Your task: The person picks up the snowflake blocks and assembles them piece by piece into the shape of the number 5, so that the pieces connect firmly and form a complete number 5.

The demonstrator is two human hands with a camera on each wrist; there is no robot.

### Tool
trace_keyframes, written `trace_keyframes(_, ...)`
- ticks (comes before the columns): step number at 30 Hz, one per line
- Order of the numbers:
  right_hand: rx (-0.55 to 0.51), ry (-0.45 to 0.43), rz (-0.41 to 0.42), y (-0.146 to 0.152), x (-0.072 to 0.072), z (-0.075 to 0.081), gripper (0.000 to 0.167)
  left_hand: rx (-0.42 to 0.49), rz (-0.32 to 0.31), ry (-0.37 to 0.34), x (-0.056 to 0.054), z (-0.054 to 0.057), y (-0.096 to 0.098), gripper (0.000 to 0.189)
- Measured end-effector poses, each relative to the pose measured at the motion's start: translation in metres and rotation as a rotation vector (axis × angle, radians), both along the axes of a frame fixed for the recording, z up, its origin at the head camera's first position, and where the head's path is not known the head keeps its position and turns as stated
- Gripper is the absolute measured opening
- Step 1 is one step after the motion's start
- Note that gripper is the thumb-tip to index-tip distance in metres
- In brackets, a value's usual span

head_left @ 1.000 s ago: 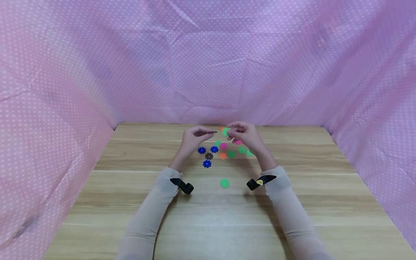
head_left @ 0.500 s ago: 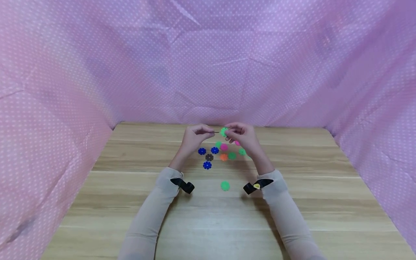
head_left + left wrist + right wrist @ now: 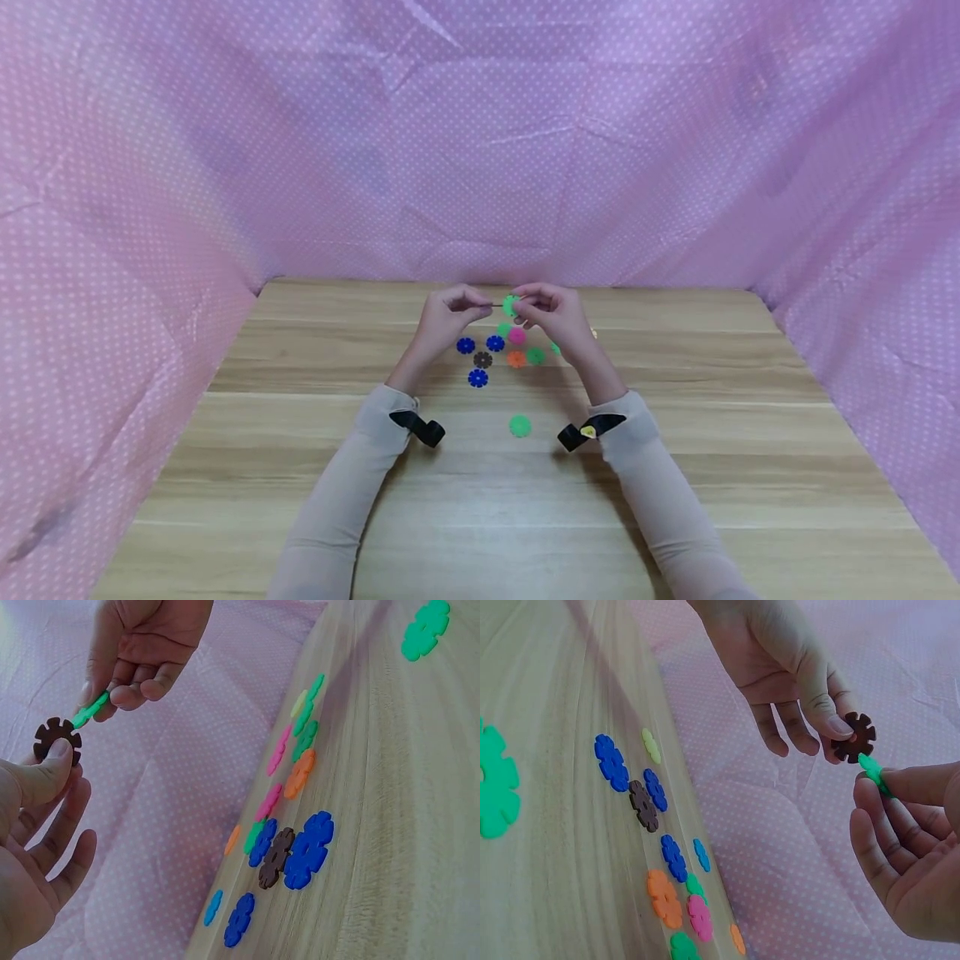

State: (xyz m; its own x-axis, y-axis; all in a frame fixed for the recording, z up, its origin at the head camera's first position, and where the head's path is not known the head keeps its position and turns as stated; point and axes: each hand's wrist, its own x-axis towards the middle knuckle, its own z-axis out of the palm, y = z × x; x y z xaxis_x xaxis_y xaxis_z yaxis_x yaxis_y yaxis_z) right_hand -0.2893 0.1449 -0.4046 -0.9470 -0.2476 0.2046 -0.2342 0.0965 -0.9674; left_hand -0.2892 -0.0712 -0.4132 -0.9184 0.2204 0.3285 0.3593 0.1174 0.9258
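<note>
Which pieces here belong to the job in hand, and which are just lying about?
In the job:
brown disc, pinched in the left hand
green disc, pinched in the right hand

Lying about on the table, perhaps for later:
blue discs
second brown disc
orange discs
pink discs
other green discs
yellowish discs

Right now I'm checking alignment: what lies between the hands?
The right wrist view shows a brown disc in the left hand, a green disc in the right hand.
</note>
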Motion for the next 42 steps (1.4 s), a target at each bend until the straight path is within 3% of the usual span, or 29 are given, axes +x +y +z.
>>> trace_keyframes(4,-0.008,0.002,-0.006,0.000,0.001,0.001,0.024,-0.005,-0.003,0.007,0.008,0.010,0.000,0.008)
trace_keyframes(11,0.020,-0.001,-0.011,0.000,-0.001,0.003,0.024,0.008,0.004,0.016,-0.008,-0.009,0.001,0.009)
trace_keyframes(15,0.031,-0.009,-0.014,0.000,-0.001,0.002,0.023,0.022,-0.003,0.025,-0.011,-0.013,0.001,0.010)
trace_keyframes(31,0.015,-0.025,0.008,0.001,0.002,0.003,0.024,-0.029,-0.037,0.066,-0.009,-0.016,0.000,0.009)
trace_keyframes(42,-0.041,-0.015,0.061,0.006,0.000,-0.002,0.026,-0.037,0.025,0.089,-0.003,-0.015,0.007,0.005)
